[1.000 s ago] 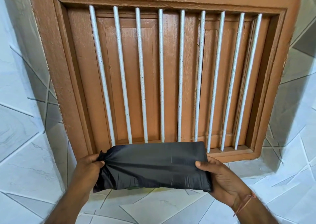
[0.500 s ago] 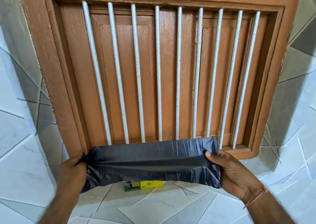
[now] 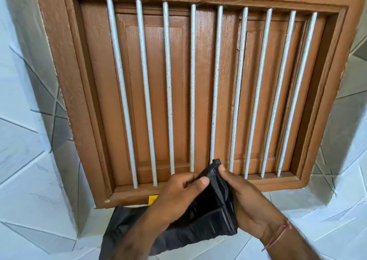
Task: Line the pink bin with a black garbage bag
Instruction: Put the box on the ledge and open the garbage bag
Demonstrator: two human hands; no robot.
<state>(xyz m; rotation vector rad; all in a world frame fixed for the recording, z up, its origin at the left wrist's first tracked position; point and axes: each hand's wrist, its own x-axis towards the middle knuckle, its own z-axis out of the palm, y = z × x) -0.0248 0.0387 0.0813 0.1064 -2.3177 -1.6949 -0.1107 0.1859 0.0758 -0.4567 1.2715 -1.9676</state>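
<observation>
The black garbage bag (image 3: pixel 200 218) was in both hands, low in my view and just in front of the bottom rail of the barred wooden shutter (image 3: pixel 190 85). It was not yet opened: several folded layers lay stacked, creased and glossy. One bunched corner stood up above the fingers, against the foot of the middle bars. The loose end hung down and leftward, below the shutter's lower left corner.

My left hand (image 3: pixel 178 192) was closed on the bag, thumb on top, pinching the upper layers. My right hand (image 3: pixel 250 206) was closed on the right edge, thumb tip pressed near the raised corner. I judged I was hunting for the mouth of the bag.

What I feared most was pinching both walls together, so the film would only slide and never part. Thin plastic like that clings to itself, I judged, and a hard tug at a folded corner could stretch or tear it. The trailing end could also drag along the tiled surface (image 3: pixel 309 232) below the shutter, or catch on the frame's rough bottom edge.

The shutter stood close ahead, so I judged there was little room forward. Below it and to both sides, the pale tiles looked open. A small yellow object (image 3: pixel 153 198) peeked out under the frame, touching nothing I held. The pink bin was not in view.
</observation>
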